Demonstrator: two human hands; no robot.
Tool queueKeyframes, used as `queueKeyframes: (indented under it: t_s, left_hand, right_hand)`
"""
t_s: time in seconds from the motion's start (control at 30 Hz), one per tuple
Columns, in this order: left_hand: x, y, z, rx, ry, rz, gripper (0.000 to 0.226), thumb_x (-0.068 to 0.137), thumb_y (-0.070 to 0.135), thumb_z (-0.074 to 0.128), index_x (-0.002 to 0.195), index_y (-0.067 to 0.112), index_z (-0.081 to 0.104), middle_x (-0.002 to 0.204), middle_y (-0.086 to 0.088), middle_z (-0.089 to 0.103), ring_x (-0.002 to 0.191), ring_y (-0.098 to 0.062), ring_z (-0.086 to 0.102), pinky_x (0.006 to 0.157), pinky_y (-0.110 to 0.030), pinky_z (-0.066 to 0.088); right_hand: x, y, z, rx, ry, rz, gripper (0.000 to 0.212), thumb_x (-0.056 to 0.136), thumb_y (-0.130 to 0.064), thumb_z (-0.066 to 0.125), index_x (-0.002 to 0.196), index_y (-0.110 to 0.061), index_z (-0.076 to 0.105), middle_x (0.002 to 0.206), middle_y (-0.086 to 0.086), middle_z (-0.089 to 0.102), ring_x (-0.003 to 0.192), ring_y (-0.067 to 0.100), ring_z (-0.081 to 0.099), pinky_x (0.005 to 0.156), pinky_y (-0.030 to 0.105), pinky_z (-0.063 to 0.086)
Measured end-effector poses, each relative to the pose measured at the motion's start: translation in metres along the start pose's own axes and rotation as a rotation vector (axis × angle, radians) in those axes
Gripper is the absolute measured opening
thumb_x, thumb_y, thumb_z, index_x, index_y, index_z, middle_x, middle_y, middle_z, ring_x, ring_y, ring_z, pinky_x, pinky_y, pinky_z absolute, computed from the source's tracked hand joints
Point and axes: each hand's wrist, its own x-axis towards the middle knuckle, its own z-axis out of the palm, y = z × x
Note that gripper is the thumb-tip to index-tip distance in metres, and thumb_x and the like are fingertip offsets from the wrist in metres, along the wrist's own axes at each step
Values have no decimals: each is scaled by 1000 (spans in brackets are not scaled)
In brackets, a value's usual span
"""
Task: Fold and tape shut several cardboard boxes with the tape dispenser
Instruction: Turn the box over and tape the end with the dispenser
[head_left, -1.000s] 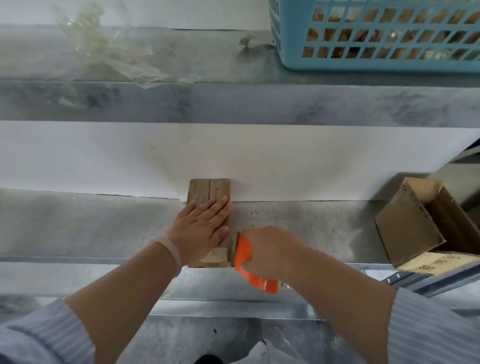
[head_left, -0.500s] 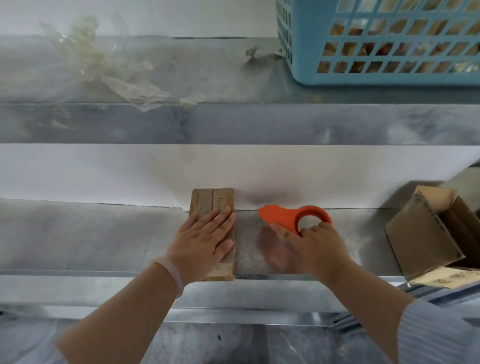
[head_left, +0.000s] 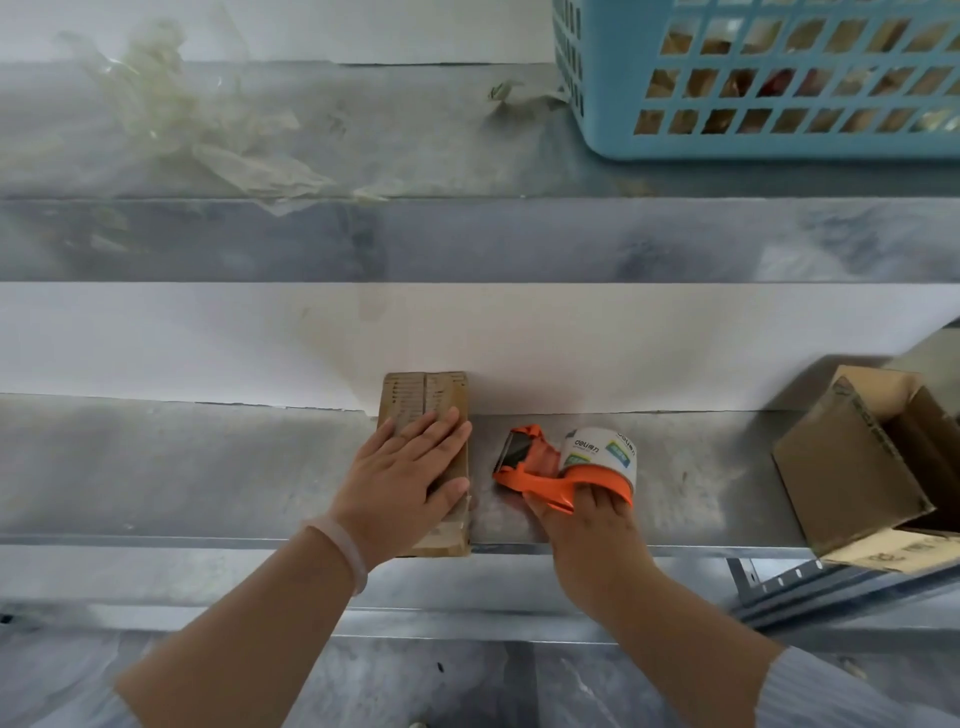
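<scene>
The left grip (head_left: 402, 483) lies flat, fingers straight, pressing on the small cardboard box (head_left: 425, 400). The box sits on the metal shelf (head_left: 208, 467) with its far end against the white wall (head_left: 623, 343); its printed lines are too small to read. Just right of it, the right grip (head_left: 587, 525) is clamped on the orange tape dispenser (head_left: 540, 480), cutter end pointing far-left. The white tape roll (head_left: 602, 449) reads "deli". 1 open cardboard box (head_left: 852, 457) tilts at the right, flap print blurred. A blue basket (head_left: 753, 140) stands on the upper shelf (head_left: 415, 145).

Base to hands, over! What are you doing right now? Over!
Left hand flat on box. Right hand grips dispenser beside it. Nothing between them.
</scene>
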Motion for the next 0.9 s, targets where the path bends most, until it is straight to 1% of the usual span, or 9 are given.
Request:
queueKeyframes:
  t_s: [0.1,0.2,0.33,0.47,0.53,0.63,0.7,0.77,0.9]
  left_hand:
    - [-4,0,0,-37,83,-36,74,86,68,21,151,34,23,158,15,12,147,-6,12,121,-36,3]
    - [-12,5,1,-21,254,-137,72,84,68,41,143,29,45,152,4,40,142,-17,32,119,-49,17]
    - [-20,19,3,-126,402,-290,73,79,70,49,139,28,50,146,3,47,137,-21,39,114,-53,29]
    - [-29,20,7,-510,486,-491,70,89,62,45,147,23,39,145,1,45,131,-15,40,109,-40,40]
    - [-31,22,3,-754,406,-643,70,92,51,55,151,23,30,137,4,51,114,0,51,93,-15,46]
    - [-29,28,7,-1012,323,-751,52,92,27,63,140,18,45,102,16,62,73,11,62,57,-2,44]
    - [-28,27,10,-1049,372,-744,37,95,20,60,132,18,54,97,14,65,73,14,62,55,-3,45]
    - [-29,27,11,-1154,407,-763,30,100,19,51,129,19,57,97,11,67,77,10,64,58,-6,47]
    - [-35,24,14,-1478,400,-781,35,106,25,34,132,22,56,110,-1,69,92,-10,70,68,-18,55]
  right_hand:
    - [-7,-2,-15,56,-87,35,58,95,-22,46,150,-29,27,141,12,42,128,31,43,111,41,32]
    - [-18,-5,-26,216,83,28,31,98,-25,43,128,-24,51,124,-2,58,113,18,53,98,30,42]
    - [-22,-33,-36,876,278,53,43,101,-26,45,144,-27,44,135,-12,51,124,4,46,100,15,32]
    - [-5,-72,-42,1419,2,210,58,102,-40,43,154,-35,18,157,-16,23,144,4,19,120,31,17]
    - [4,-90,-46,1594,-100,281,60,99,-48,45,153,-37,21,157,-12,28,143,9,29,118,29,24]
    - [17,-111,-43,1691,-32,336,27,97,-37,55,123,-40,48,123,-14,61,107,-2,58,87,8,44]
    - [23,-118,-37,1678,72,392,22,98,-33,55,119,-39,54,109,-15,67,98,-2,62,88,16,49]
    - [24,-119,-34,1674,78,406,22,101,-32,49,123,-33,55,104,-20,64,91,-10,58,77,4,44]
    - [23,-118,-27,1810,5,422,41,105,-37,35,140,-22,49,129,-6,60,113,5,57,79,5,41]
